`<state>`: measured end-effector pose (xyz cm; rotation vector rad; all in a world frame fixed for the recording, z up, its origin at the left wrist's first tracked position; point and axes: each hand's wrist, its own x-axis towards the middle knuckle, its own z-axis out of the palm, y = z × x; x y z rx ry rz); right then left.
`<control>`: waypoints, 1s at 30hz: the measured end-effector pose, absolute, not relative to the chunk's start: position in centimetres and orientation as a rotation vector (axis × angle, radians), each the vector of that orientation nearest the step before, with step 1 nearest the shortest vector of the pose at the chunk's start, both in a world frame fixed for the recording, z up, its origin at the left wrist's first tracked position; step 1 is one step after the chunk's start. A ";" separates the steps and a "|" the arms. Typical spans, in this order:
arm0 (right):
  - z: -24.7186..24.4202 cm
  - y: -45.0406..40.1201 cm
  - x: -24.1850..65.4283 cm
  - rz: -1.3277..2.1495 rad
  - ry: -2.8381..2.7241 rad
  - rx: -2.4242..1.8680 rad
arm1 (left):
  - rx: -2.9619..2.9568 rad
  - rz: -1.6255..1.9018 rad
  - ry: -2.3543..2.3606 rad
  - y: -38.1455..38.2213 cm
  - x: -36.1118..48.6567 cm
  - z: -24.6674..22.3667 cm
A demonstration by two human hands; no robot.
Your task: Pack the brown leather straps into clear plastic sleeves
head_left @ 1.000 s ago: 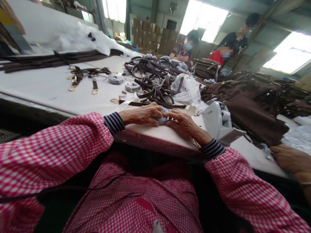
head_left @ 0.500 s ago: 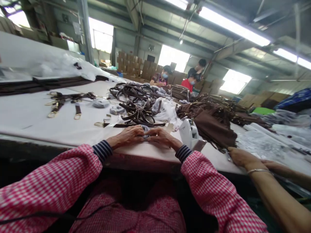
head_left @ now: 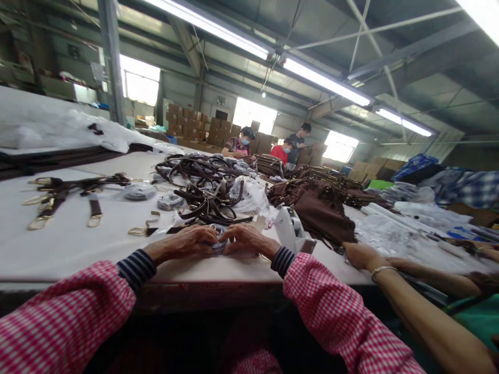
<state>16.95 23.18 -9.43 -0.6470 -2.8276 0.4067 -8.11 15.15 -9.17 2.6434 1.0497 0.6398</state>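
Note:
At the table's front edge, my left hand (head_left: 183,244) and my right hand (head_left: 249,241) meet around a small grey, wrapped coil (head_left: 219,243), probably a rolled strap. The fingers of both hands are bent and closed on its two sides, and they hide part of it. Just behind my hands lies a heap of dark brown straps (head_left: 206,195) with metal buckles. A brown strap end with a gold clasp (head_left: 137,231) sticks out left of my left hand. To the right of my right hand stands a white tape dispenser (head_left: 286,229).
Short straps with gold hooks (head_left: 49,208) and similar wrapped coils (head_left: 139,192) lie to the left. Brown bags (head_left: 323,210) pile up at right. A co-worker's hands (head_left: 362,257) work at the table's edge on the right, near clear plastic bags (head_left: 390,236). Other people sit and stand behind.
The camera view has tilted up and turned right, so everything sits lower and further left. Both hands stay on the wrapped coil, with little visible change in grip.

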 end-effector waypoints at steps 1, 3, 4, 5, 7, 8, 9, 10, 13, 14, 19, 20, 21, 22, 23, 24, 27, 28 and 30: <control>-9.5 23.3 16.8 0.412 -2.810 -0.653 | 2.629 0.605 1.036 15.3 -8.6 -9.1; -9.6 23.3 16.4 0.409 -2.770 -0.680 | 2.592 0.579 1.014 15.3 -9.4 -9.0; -9.8 23.1 16.2 0.394 -2.751 -0.694 | 2.578 0.599 1.010 15.1 -9.6 -9.1; -9.9 22.8 15.9 0.372 -2.734 -0.705 | 2.573 0.624 1.017 14.9 -9.6 -9.3; -10.4 22.0 15.4 0.324 -2.703 -0.719 | 2.588 0.654 1.114 14.3 -9.0 -9.8; -10.6 21.6 15.1 0.306 -2.690 -0.725 | 2.596 0.656 1.216 14.0 -8.5 -10.1; -10.8 21.3 15.0 0.289 -2.676 -0.733 | 2.600 0.655 1.332 13.8 -7.8 -10.5; -10.9 21.0 15.0 0.279 -2.667 -0.739 | 2.600 0.657 1.424 13.6 -7.2 -10.9; -10.7 20.7 15.6 0.253 -2.681 -0.693 | 2.603 0.754 1.396 13.6 -6.5 -12.0; -10.5 20.7 16.1 0.232 -2.697 -0.656 | 2.604 0.808 1.313 13.7 -6.7 -12.2; -10.2 19.8 18.0 0.046 -2.754 -0.574 | 2.570 0.871 0.986 13.4 -8.5 -12.1; -10.4 19.5 18.0 0.032 -2.742 -0.588 | 2.566 0.859 0.985 13.2 -8.4 -12.0; -10.7 19.2 18.0 0.030 -2.725 -0.602 | 2.564 0.847 1.021 13.1 -8.2 -12.0; -11.1 19.0 18.0 0.038 -2.705 -0.618 | 2.566 0.845 1.087 12.9 -7.8 -12.1; -11.4 18.7 17.9 0.053 -2.685 -0.636 | 2.572 0.844 1.171 12.8 -7.3 -12.3; -11.7 18.5 17.7 0.073 -2.666 -0.653 | 2.580 0.839 1.257 12.7 -6.8 -12.6; -12.0 18.3 17.7 0.211 -2.594 -0.705 | 2.621 0.845 1.424 12.7 -5.4 -13.4; -11.9 18.4 17.9 0.309 -2.574 -0.708 | 2.641 0.847 1.447 12.7 -5.2 -13.6; -11.5 19.0 18.7 0.499 -2.496 -0.755 | 2.682 0.846 1.475 12.7 -4.9 -13.8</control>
